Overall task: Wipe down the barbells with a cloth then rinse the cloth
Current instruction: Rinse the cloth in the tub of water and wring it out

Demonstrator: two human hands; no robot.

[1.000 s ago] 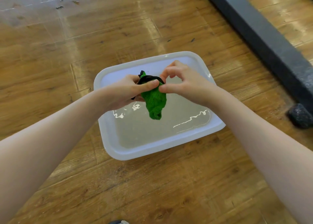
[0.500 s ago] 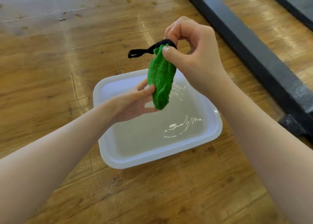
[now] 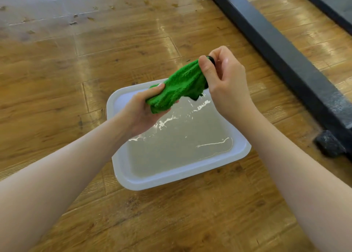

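- Both hands have a grip on the cloth (image 3: 181, 86): left hand (image 3: 142, 112) clenched round its lower end, right hand (image 3: 222, 80) pinching the upper end, thumb on the green pile, fingers curled behind.
- Cloth is stretched at a slant between the two hands, held clear above the far end of the basin (image 3: 171, 177), not in the water (image 3: 181, 145).
- Small black bit (image 3: 211, 60) shows at the right thumb; can't tell what it is, likely a loop or tag.
- Basin sits on the wood floor (image 3: 76, 80), dark metal rail (image 3: 285, 61) close on its right.
- Judgement: rinse/wring stage. No barbell in view, so can't confirm the wipe is done.
- Risks:
  - Upper end sits near or past the basin's far rim; a hard wring there likely drips on the floor, slip hazard on a glossy surface.
  - Water looks fairly high and is rippling; dropping or plunging the cloth could slop it over the rim.
  - Right-hand pinch is light; a wet cloth could slip out under twist.
  - Water looks cloudy, so the rinse may just put grime back in.
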